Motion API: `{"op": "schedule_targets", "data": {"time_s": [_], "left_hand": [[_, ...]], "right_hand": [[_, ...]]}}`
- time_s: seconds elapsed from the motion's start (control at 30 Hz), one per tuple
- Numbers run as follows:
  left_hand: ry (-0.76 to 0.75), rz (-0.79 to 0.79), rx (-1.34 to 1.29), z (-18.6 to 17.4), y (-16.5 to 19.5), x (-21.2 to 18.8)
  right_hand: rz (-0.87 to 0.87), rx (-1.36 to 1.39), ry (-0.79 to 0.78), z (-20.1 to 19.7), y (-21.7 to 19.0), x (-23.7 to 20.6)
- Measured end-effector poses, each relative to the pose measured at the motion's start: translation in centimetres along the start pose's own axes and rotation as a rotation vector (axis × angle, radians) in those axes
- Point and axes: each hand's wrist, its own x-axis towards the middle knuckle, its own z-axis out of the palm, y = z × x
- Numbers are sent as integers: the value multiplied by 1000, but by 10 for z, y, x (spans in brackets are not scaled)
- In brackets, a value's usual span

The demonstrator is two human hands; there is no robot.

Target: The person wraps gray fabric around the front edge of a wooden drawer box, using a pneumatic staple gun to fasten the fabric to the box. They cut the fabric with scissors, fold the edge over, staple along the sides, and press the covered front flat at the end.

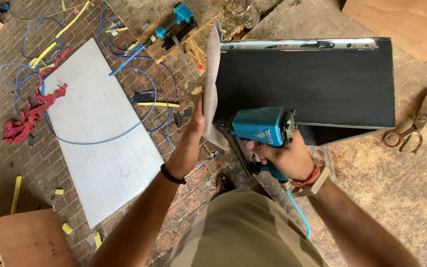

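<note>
A black box-shaped panel (pixel 312 84) with a metal rail along its far edge lies on a worn wooden workbench (pixel 396 188). A grey-beige sheet (pixel 211 79) stands upright against the panel's left end. My left hand (pixel 193 131) presses flat, fingers together, against that sheet near its lower part. My right hand (pixel 285 158) grips the handle of a teal pneumatic nail gun (pixel 260 126), whose nose sits at the panel's lower left corner beside the sheet. A light blue air hose (pixel 298 212) runs down from the gun past my wrist.
Rusty scissors (pixel 416 126) lie on the bench right of the panel. On the brick floor to the left lie a white board (pixel 100 133), looping blue hoses (pixel 75 141), red rags (pixel 30 116) and a second teal nail gun (pixel 174 22). A plywood sheet (pixel 411 22) sits top right.
</note>
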Motion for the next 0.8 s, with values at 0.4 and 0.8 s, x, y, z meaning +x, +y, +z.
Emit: {"op": "schedule_targets", "data": {"time_s": [0.4, 0.8], "left_hand": [[126, -232, 601, 19, 46, 21], [-111, 104, 370, 1, 39, 2]], "right_hand": [[678, 544, 294, 2, -96, 24], [807, 586, 379, 40, -103, 13]]}}
